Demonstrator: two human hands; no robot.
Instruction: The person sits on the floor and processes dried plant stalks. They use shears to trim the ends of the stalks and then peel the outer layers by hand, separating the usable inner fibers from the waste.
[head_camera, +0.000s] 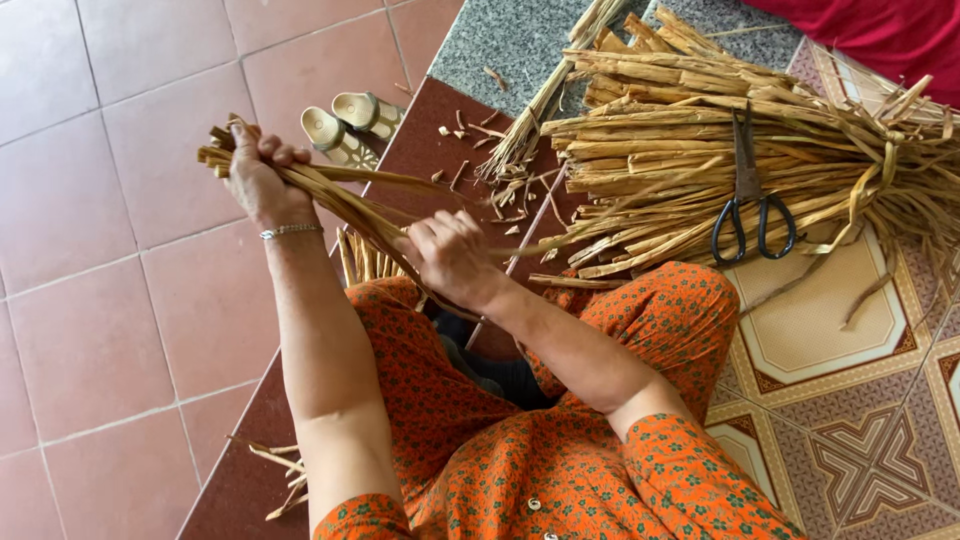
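Floor (120, 300): terracotta tiles from 7 to 11 o'clock; a dark red step edge runs diagonally through the middle; patterned tiles lie at 4 o'clock; a grey speckled slab sits at 12 o'clock.
Stockpile (700, 140): large heap of dried, straw-coloured fibre strips at 1 to 2 o'clock, resting on the floor, loosely aligned, with frayed ends fanning toward the centre.
Person's lap (480, 440): orange floral cloth at 5 to 6 o'clock, knees drawn up; a few strips stand upright between them.
Held bundle (340, 200): a slim sheaf of the same strips, stretched between both hands from 10 o'clock toward the centre, clear of the floor and well apart from the stockpile.
Left hand (262, 172): grip closed around the outer end of the held bundle, fist tight, cut ends protruding just beyond it; a bracelet at the wrist.
Right hand (452, 256): grip closed on the near end of the held bundle, fingers curled over the strips.
Scissors (748, 200): black-handled, lying on top of the stockpile at 2 o'clock, blades shut, untouched.
Sandals (352, 122): a pale pair at 11 o'clock, side by side on the terracotta.
Scraps (470, 140): small offcuts scattered on the dark red step, at 12 o'clock.
Step in hand (judged): gathering and straightening a sheaf, pulled taut between two fists.
Next move (judged): calls for even tension and level ends, neither fist slackening.
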